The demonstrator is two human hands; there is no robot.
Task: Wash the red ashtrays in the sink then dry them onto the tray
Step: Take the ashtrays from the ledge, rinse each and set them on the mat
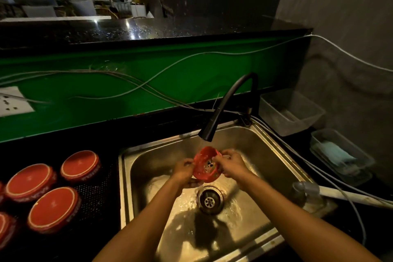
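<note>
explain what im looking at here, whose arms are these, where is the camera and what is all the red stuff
There is no machine here. A person wears a camera on the head, so the one picture looks forward and down at their own two bare arms. The left hand and the right hand together hold one red ashtray under water running from the black tap, above the steel sink and its drain. Dark specks show inside the ashtray, so it looks unfinished. On the left, more red ashtrays sit upside down on a dark tray. On the right stand clear plastic boxes. Loose cables run along the green wall behind.
</note>
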